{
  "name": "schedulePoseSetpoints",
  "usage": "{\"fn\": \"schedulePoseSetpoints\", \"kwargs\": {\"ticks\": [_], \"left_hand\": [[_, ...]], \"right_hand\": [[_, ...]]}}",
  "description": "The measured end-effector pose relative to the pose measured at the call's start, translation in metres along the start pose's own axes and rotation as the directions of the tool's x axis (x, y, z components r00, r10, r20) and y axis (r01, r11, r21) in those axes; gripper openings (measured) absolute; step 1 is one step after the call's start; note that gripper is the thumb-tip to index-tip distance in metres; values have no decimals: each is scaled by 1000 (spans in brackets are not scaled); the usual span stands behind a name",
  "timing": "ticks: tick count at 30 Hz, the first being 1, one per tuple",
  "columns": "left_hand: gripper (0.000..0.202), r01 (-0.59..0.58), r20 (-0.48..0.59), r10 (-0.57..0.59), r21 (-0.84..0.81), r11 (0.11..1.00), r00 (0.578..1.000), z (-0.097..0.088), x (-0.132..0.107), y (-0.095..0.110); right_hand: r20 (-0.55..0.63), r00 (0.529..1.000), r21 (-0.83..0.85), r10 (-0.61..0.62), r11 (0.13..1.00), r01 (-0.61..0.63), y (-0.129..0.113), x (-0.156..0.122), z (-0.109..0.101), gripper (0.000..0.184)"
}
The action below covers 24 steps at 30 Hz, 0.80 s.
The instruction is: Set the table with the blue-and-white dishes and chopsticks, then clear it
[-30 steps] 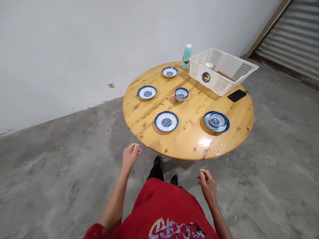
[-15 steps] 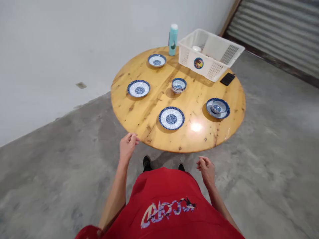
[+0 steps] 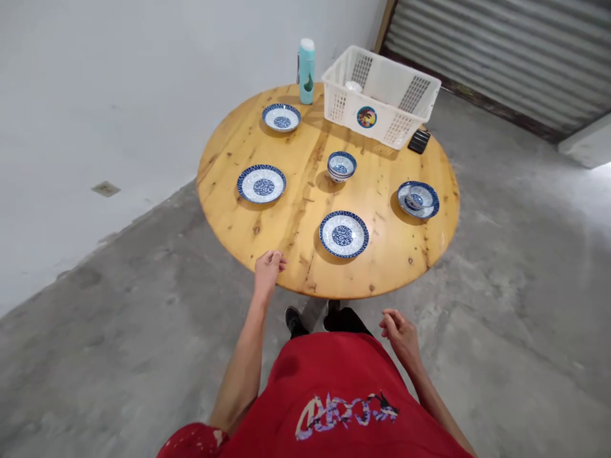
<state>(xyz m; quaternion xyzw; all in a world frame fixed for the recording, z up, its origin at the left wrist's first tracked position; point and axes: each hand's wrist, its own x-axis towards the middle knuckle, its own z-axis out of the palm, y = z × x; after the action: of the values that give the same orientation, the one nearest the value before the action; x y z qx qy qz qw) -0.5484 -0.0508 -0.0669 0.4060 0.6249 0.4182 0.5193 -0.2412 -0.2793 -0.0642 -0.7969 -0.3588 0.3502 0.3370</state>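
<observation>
My left hand (image 3: 268, 267) hangs over the near edge of a round wooden table (image 3: 391, 267), its fingers curled loosely with nothing in them. My right hand (image 3: 400, 329) stays below the table edge above the floor, its fingers also curled and empty. The nearest dish is a blue-and-white plate (image 3: 344, 233) just right of my left hand. Two more plates (image 3: 261, 183) (image 3: 281, 117) lie on the left side. A stack of small bowls (image 3: 341, 165) stands in the middle. At the right, a plate with a bowl on it (image 3: 418, 199).
A white plastic basket (image 3: 382, 95) with something white inside stands at the table's far side, a teal bottle (image 3: 306, 62) to its left and a black phone (image 3: 419, 140) to its right. Concrete floor surrounds the table; a white wall and a roller shutter lie behind.
I have stepped leftward round the table, so it has swung in view. My left hand has come forward from beside the table to over its near edge. The right hand stays low.
</observation>
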Motion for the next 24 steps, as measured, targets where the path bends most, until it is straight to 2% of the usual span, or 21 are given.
{"fn": "schedulePoseSetpoints", "kwargs": {"ticks": [2, 5, 10, 15, 20, 24], "left_hand": [[24, 7, 7, -7, -44, 999, 1000, 11, 12, 3], [25, 39, -37, -43, -81, 996, 998, 19, 23, 7], [23, 90, -142, -97, -56, 994, 985, 11, 34, 17], [23, 103, -213, -113, -59, 993, 970, 0, 58, 27], [25, 143, -234, -158, -82, 986, 959, -6, 108, 33], [28, 166, -197, -189, -129, 978, 962, -15, 156, 33]], "right_hand": [[-24, 999, -1, 25, 1000, -25, 5, 10, -8, 40], [7, 999, 33, 31, 999, -31, 3, 38, -8, 42], [140, 988, 99, -65, 994, 52, -26, 92, 12, 45], [221, 969, 85, -111, 992, 95, -49, 126, 23, 46], [127, 990, 44, -61, 997, 56, -49, 136, 17, 47], [-9, 998, 106, 58, 993, -56, -47, 123, 29, 49]]}}
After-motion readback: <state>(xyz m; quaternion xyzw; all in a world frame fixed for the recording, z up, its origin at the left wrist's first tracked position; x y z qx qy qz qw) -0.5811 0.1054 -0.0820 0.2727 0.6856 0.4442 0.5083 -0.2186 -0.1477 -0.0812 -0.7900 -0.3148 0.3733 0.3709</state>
